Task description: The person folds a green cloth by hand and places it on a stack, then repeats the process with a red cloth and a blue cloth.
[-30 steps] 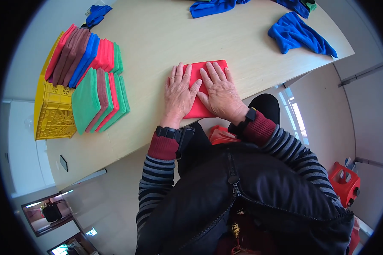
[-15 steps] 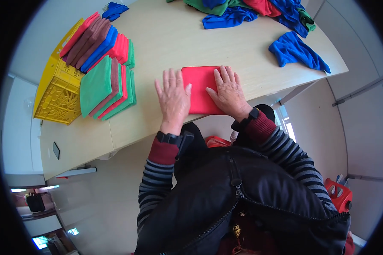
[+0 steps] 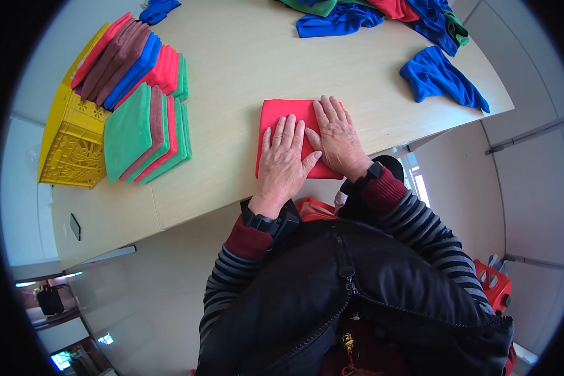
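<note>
Pale wood fills the upper frame, a table (image 3: 244,69) running from a yellow crate (image 3: 75,141) at the far left to a corner at the right. Folded cloths in green, red, brown and blue are leaning in rows (image 3: 141,94) beside the crate. At centre, a person in a dark jacket with striped sleeves is pressing a folded red cloth (image 3: 281,116) lying near the table's front edge. The left hand (image 3: 285,156) is lying flat on the cloth, fingers spread, heel overhanging its lower edge; the right hand (image 3: 338,135) is lying flat just beside it, fingers together, covering the right half. Neither hand is pinching anything. Judging from this, the fold is being smoothed: it would go best with both palms bearing down evenly and sliding outward toward the edges, keeping the corners square so the layers do not creep. Farther right, a loose blue cloth (image 3: 442,78) is lying crumpled near the corner, and a heap of unfolded cloths (image 3: 382,12) is sitting along the top edge.
</note>
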